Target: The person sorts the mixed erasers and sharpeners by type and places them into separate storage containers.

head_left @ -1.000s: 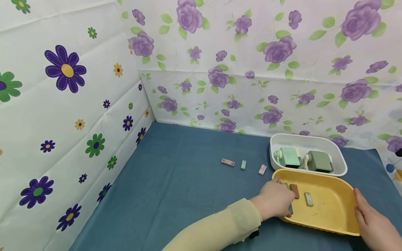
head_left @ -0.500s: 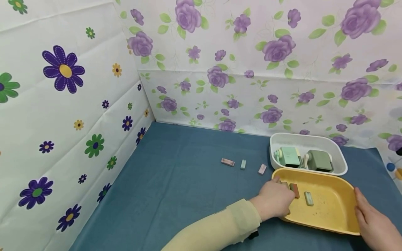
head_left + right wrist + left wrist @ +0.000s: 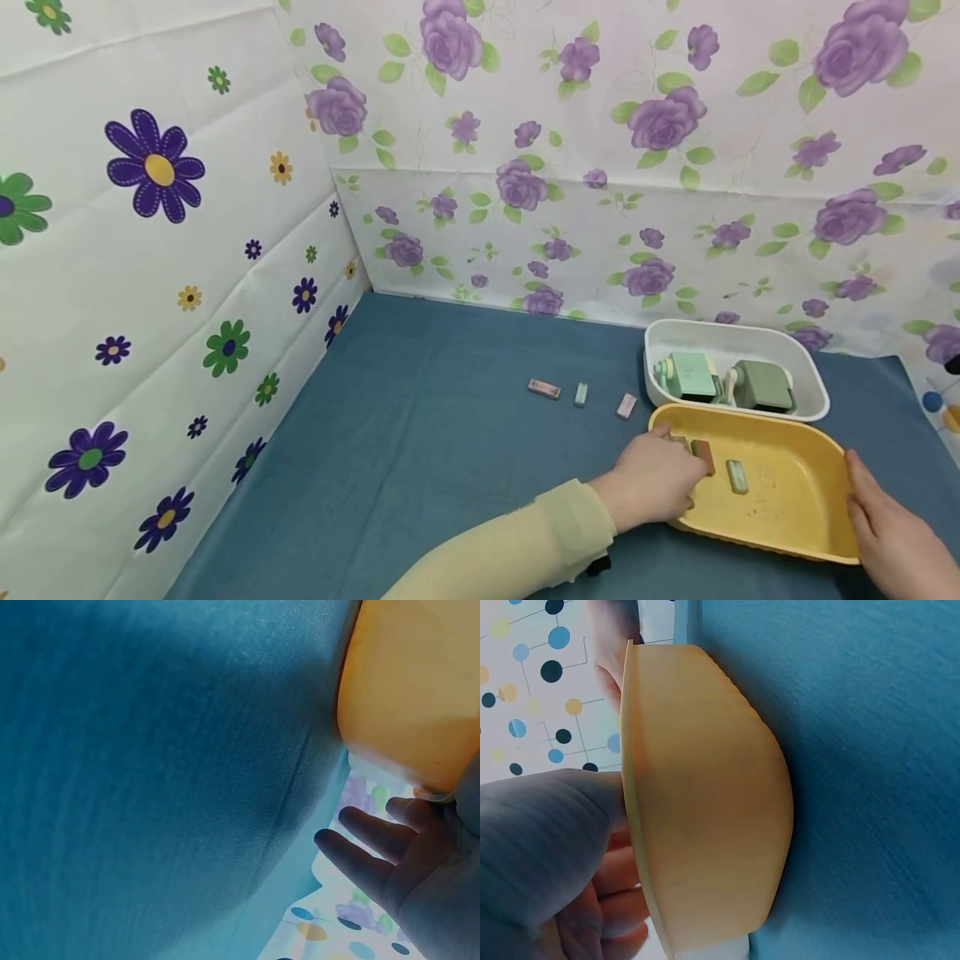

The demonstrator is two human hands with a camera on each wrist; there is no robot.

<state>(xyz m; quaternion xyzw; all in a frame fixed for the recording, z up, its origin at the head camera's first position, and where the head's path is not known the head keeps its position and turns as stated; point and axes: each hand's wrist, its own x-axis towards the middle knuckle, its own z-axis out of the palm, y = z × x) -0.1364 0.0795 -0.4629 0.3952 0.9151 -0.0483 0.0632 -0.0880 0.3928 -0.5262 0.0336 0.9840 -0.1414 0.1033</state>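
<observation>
My left hand [image 3: 660, 479] reaches over the left rim of a yellow plastic basin [image 3: 795, 467], fingers bent down inside it. I cannot tell whether the fingers grip anything. Beside them lie a brown-and-green eraser-like block [image 3: 702, 457] and another block [image 3: 679, 441] partly covered by the hand. A pale green block [image 3: 737, 477] lies farther right on the basin floor. My right hand [image 3: 892, 521] rests against the basin's right end; the right wrist view shows its fingers [image 3: 356, 859] straight and spread beside the wall.
Behind the basin stands a white tray [image 3: 813, 387] with a mint crank pencil sharpener [image 3: 692, 375] and a grey-green one [image 3: 763, 385]. Left of it on the blue cloth [image 3: 420, 400] lie a dusky pink block [image 3: 544, 388], a mint block [image 3: 581, 394] and a pale pink block [image 3: 626, 406].
A blue-grey block seen at my left fingers one second ago is now hidden behind the hand. The left hand and forearm have shifted slightly; the right hand and basin stay put.
</observation>
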